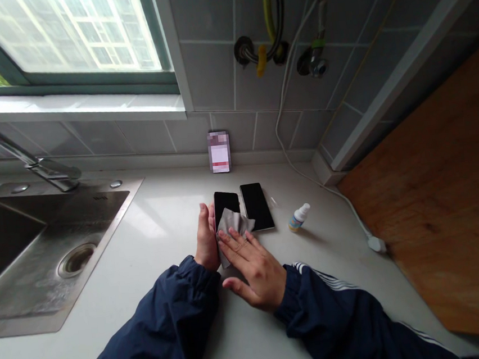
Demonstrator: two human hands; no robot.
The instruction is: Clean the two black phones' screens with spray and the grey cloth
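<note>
My left hand (207,242) is closed around the left edge of a black-screened phone (225,200), with its thumb up along the side. A grey cleaning cloth (234,220) with a zigzag edge lies crumpled over the phone's screen and covers its lower part. On top of that cloth rests my right hand (254,271), its fingers stretched out flat and the thumb spread away. Just right of the held phone, a second dark phone (257,206) lies face up on the counter. Further right stands a small white spray bottle (299,217) with a coloured label.
A steel sink (94,216) with a faucet (55,173) is set into the white counter (159,221) at left. A blurred-out phone-shaped card (219,152) leans on the tiled wall. At right, a white cable ends in a plug (377,244) beside a wooden board (448,193).
</note>
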